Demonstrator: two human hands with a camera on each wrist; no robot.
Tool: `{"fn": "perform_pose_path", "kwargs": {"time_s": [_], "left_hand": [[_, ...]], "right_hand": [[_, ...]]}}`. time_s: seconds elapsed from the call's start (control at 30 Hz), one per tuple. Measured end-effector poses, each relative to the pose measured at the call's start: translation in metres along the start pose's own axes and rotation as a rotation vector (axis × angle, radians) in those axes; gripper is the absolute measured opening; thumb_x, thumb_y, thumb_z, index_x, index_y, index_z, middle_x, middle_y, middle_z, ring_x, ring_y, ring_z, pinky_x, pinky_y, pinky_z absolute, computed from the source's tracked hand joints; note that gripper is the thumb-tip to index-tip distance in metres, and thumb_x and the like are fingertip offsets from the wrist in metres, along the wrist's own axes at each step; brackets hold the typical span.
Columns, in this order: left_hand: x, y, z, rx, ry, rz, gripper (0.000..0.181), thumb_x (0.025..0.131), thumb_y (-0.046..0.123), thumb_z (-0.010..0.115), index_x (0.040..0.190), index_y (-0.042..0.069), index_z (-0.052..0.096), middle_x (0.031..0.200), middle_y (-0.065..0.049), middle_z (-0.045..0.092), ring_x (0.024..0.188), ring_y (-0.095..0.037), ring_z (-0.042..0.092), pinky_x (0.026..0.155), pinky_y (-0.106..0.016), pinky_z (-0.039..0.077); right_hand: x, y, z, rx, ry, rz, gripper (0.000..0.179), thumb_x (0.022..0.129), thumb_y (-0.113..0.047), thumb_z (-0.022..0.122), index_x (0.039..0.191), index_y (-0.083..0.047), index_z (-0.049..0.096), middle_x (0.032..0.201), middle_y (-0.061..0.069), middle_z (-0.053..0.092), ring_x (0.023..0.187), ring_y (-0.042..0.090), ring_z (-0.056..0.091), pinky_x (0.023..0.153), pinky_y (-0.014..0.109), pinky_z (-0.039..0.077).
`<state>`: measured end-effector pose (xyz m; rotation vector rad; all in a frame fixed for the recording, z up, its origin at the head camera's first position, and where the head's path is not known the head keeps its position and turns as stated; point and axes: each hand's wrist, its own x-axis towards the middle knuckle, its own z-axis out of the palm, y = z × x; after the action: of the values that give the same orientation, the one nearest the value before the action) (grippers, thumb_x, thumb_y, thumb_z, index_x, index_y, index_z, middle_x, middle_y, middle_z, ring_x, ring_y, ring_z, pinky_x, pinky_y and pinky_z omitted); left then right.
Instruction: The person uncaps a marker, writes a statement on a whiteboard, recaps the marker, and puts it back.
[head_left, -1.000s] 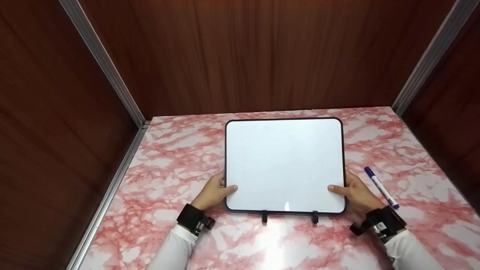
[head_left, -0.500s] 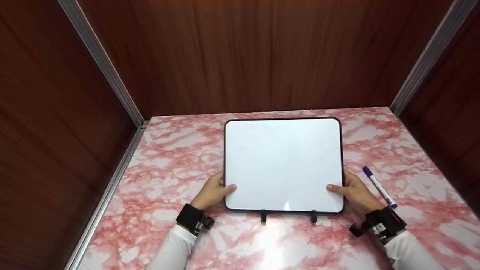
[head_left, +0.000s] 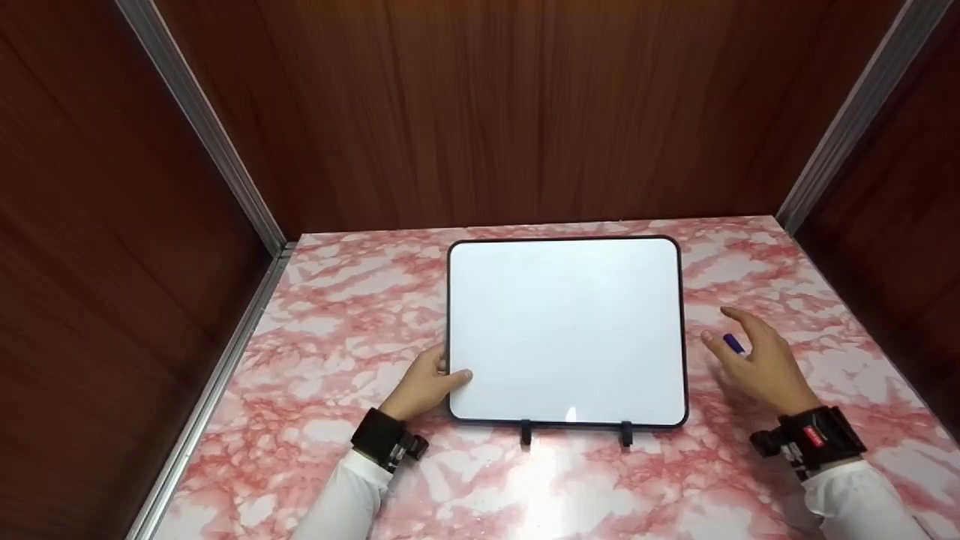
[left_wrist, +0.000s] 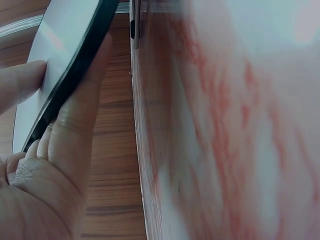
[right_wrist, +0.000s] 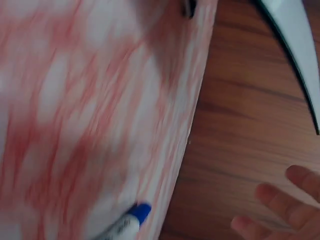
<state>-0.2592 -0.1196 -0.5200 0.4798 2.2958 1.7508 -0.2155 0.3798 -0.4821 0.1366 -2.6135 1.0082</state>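
A white dry-erase board [head_left: 566, 330] with a thin black frame leans upright on a stand whose two black feet [head_left: 526, 433] poke out below it. At its lower left edge my left hand [head_left: 424, 382] grips the frame, thumb on the white face and fingers behind, as the left wrist view also shows. My right hand [head_left: 765, 367] is apart from the board, over the marker on its right, fingers extended and holding nothing. Only the blue cap of the marker [head_left: 733, 344] shows past the hand in the head view; the right wrist view shows the cap and part of the white barrel [right_wrist: 122, 227].
The table [head_left: 337, 330] has a red and white marbled top. Dark wooden panels [head_left: 525, 112] rise behind it and on both sides, with metal strips [head_left: 217, 135] at the corners. A bright light reflection lies in front of the board.
My right hand has let go of the board's right edge and moved right, over the marker. The left hand and the board stay in place.
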Motion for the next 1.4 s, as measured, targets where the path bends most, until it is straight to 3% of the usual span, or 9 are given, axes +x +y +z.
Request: {"fn": "perform_pose_path", "kwargs": {"time_s": [0.3,0.4,0.5,0.63,0.8,1.03,1.2,1.3,1.4], "left_hand": [[-0.002,0.006,0.003,-0.040,0.003,-0.014,0.048,0.090,0.008,0.068,0.131,-0.006,0.047,0.105,-0.018,0.067,0.086,-0.028,0.069,0.072,-0.038,0.057],[-0.008,0.019,0.004,-0.078,-0.005,-0.011,0.047,0.090,0.003,0.066,0.131,-0.009,0.045,0.107,-0.021,0.065,0.089,-0.030,0.068,0.073,-0.039,0.057],[-0.010,0.028,0.004,-0.082,-0.005,-0.005,0.046,0.091,0.002,0.064,0.130,-0.010,0.045,0.108,-0.022,0.065,0.091,-0.030,0.067,0.074,-0.040,0.056],[0.000,0.013,0.004,-0.072,0.042,0.005,0.044,0.093,0.007,0.065,0.130,-0.006,0.045,0.110,-0.021,0.064,0.094,-0.031,0.066,0.074,-0.040,0.056],[0.006,0.004,0.006,-0.006,0.134,0.043,0.052,0.093,0.018,0.068,0.132,-0.003,0.041,0.118,-0.020,0.059,0.107,-0.029,0.060,0.086,-0.038,0.052],[0.003,0.015,0.006,0.096,0.235,0.061,0.069,0.090,0.032,0.070,0.141,0.004,0.034,0.135,-0.019,0.047,0.124,-0.032,0.049,0.097,-0.040,0.045],[-0.004,0.033,0.008,0.265,0.430,0.209,0.065,0.089,0.025,0.070,0.139,0.001,0.036,0.140,-0.020,0.041,0.131,-0.032,0.039,0.105,-0.044,0.035],[-0.010,0.045,0.013,0.412,0.540,0.371,0.058,0.088,0.019,0.069,0.134,-0.002,0.042,0.139,-0.018,0.041,0.132,-0.029,0.037,0.107,-0.043,0.032],[-0.014,0.058,0.022,0.518,0.587,0.556,0.049,0.088,0.015,0.068,0.127,-0.005,0.047,0.139,-0.022,0.040,0.134,-0.034,0.034,0.107,-0.046,0.031]], "right_hand": [[-0.010,0.039,-0.011,-0.342,-0.192,0.209,0.098,0.087,-0.062,0.060,0.138,0.017,0.033,0.121,0.046,0.041,0.103,0.064,0.043,0.079,0.071,0.037],[-0.014,0.046,-0.012,-0.373,-0.221,0.235,0.077,0.086,-0.053,0.067,0.114,0.017,0.050,0.090,0.034,0.052,0.075,0.050,0.054,0.063,0.058,0.044],[-0.014,0.049,-0.013,-0.374,-0.231,0.237,0.047,0.085,-0.040,0.070,0.082,0.005,0.055,0.067,0.014,0.051,0.058,0.030,0.050,0.051,0.043,0.041],[-0.011,0.049,-0.017,-0.352,-0.246,0.220,0.031,0.086,-0.024,0.067,0.065,-0.004,0.056,0.060,0.005,0.050,0.053,0.023,0.047,0.048,0.035,0.035],[-0.007,0.050,-0.022,-0.292,-0.265,0.228,0.017,0.085,-0.011,0.063,0.072,0.000,0.065,0.057,0.003,0.057,0.050,0.021,0.053,0.047,0.035,0.039],[-0.008,0.050,-0.031,-0.231,-0.273,0.260,0.019,0.089,-0.014,0.063,0.086,0.005,0.067,0.062,0.002,0.061,0.053,0.019,0.055,0.047,0.035,0.043],[-0.008,0.032,-0.036,-0.207,-0.139,0.199,0.025,0.095,-0.018,0.058,0.098,0.006,0.061,0.075,0.012,0.064,0.061,0.023,0.057,0.052,0.035,0.043],[-0.008,0.012,-0.037,-0.177,-0.051,0.148,0.028,0.098,-0.020,0.055,0.106,0.006,0.056,0.087,0.019,0.064,0.067,0.026,0.059,0.054,0.034,0.044],[-0.008,-0.011,-0.034,-0.143,0.006,0.108,0.029,0.100,-0.023,0.052,0.110,0.003,0.054,0.090,0.019,0.063,0.069,0.026,0.059,0.053,0.033,0.044]]}}
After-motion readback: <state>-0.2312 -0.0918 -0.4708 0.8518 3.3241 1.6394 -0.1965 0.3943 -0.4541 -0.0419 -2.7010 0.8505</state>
